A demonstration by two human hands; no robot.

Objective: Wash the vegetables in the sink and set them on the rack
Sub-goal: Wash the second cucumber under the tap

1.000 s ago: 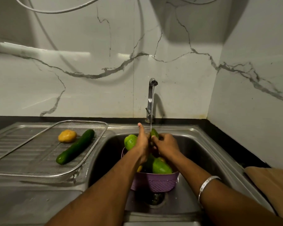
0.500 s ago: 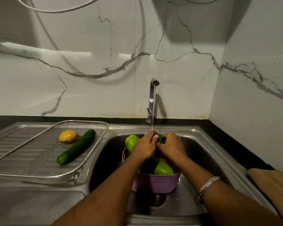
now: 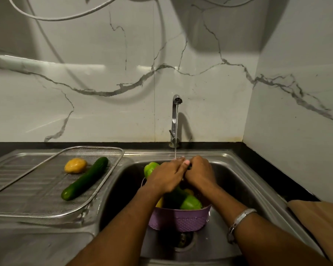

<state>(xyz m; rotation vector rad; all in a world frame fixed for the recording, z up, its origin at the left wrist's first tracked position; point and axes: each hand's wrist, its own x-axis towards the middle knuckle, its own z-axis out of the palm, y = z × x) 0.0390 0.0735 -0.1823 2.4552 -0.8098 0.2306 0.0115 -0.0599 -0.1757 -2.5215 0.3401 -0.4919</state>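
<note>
— What's the layout from where you stand?

— A steel sink (image 3: 244, 181) with its draining board off to the left. On the board lies a mesh rack (image 3: 37, 210), and on that rack a cucumber (image 3: 85, 178) and a yellow vegetable (image 3: 75, 165) sit side by side, close but apart. Down in the basin stands a purple basket (image 3: 179, 219) with more inside: a green pepper (image 3: 190, 203) at the front, another green one (image 3: 150, 168) at the back left, bits of yellow between.

— And the hands?

— Both over the basket, right under the thin stream from the tap (image 3: 176, 120). The left hand (image 3: 165, 177) and the right hand (image 3: 199, 171) are curled together, fingers closed round something small and dark. I can barely see it, so I can't say which vegetable it is.

— Any advice for the rinse?

— I'd say keep it in the stream and roll it between the palms so every side gets wet. The flow is narrow, so it's the turning that matters, not squeezing. Hold it firmly; wet skin slips, though a drop would only land in the basket. Then shake it off before carrying it left to the rack.
</note>
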